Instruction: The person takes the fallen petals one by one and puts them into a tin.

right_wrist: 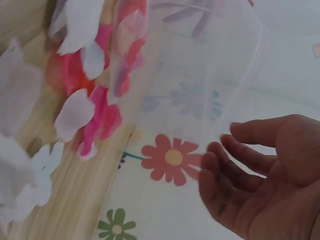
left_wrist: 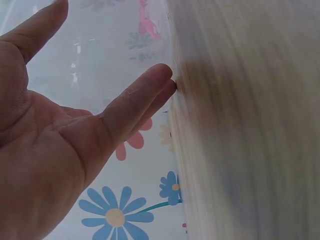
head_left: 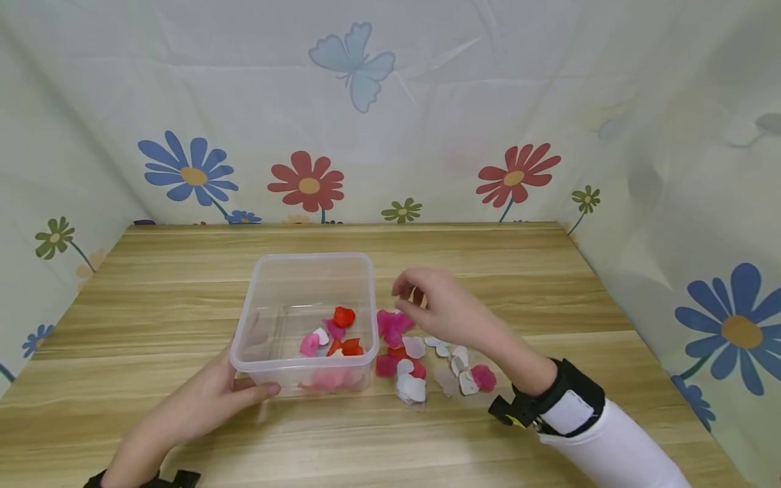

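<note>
A clear plastic box point(head_left: 303, 366) stands on the table with several red, pink and white petals point(head_left: 344, 347) in it. My left hand point(head_left: 204, 386) rests against its left front corner, thumb along the front wall. In the left wrist view the fingers point(left_wrist: 135, 102) of that hand look fairly straight and spread. Right of the box, my right hand point(head_left: 448, 308) hovers above loose petals point(head_left: 411, 388), its fingers loosely bent with nothing visible between them. In the right wrist view those fingers point(right_wrist: 215, 195) are apart from the box wall point(right_wrist: 200, 85).
The wood-grain table point(head_left: 183, 271) runs back to a pale curtain point(head_left: 244, 88) printed with flowers and a butterfly. Similar curtain hangs at both sides. White and pink petals point(head_left: 466, 373) lie below the right forearm.
</note>
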`<state>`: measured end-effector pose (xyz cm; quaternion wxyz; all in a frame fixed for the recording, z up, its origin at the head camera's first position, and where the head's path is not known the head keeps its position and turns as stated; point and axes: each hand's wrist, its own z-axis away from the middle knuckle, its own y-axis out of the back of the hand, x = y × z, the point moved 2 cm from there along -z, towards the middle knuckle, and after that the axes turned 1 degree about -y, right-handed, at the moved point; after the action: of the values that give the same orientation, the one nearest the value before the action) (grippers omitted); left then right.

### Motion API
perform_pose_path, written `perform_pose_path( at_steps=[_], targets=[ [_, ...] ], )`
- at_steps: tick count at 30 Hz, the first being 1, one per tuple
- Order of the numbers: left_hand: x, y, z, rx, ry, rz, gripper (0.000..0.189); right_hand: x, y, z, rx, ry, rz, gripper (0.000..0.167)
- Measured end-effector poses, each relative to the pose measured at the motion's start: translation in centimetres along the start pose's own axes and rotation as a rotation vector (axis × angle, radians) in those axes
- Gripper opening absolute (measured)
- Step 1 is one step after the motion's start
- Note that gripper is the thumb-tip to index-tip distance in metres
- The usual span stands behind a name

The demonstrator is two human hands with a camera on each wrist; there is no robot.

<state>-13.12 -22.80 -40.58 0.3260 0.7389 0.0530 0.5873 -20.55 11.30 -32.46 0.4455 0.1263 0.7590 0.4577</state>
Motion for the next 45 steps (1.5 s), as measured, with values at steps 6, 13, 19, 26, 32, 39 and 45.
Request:
perform_pose_path(
  at_steps=[6, 13, 19, 26, 32, 39, 45],
  targets=[
    [0.0, 0.0, 0.0, 0.002, 0.001, -0.007, 0.108, 2.4, -0.5, 0.8, -0.18, -0.098, 0.117, 0.012],
    [0.0, 0.0, 0.0, -0.003, 0.005, 0.002, 0.107, 4.1, -1.4, 1.5, -0.343, -0.18, 0.187, 0.021],
    [0.0, 0.0, 0.0, -0.001, 0.005, 0.004, 0.106, 5.1, -1.8, 1.7, -0.398, -0.24, 0.211, 0.022],
    [0.0, 0.0, 0.0, 0.0, 0.004, -0.003, 0.107, 6.4, -2.6, 1.8, -0.425, -0.263, 0.232, 0.026],
    [0.0, 0.0, 0.0, 0.004, 0.012, -0.004, 0.108, 6.9, -2.9, 1.9, -0.405, -0.311, 0.214, 0.024],
    [0.0, -0.1, -0.1, 0.004, 0.016, 0.004, 0.109, 7.2, -2.5, 2.1, -0.353, -0.32, 0.169, 0.02],
    [0.0, -0.1, 0.0, 0.007, 0.022, 0.009, 0.11, 7.0, -1.6, 1.9, -0.269, -0.238, 0.108, 0.011]
  ],
)
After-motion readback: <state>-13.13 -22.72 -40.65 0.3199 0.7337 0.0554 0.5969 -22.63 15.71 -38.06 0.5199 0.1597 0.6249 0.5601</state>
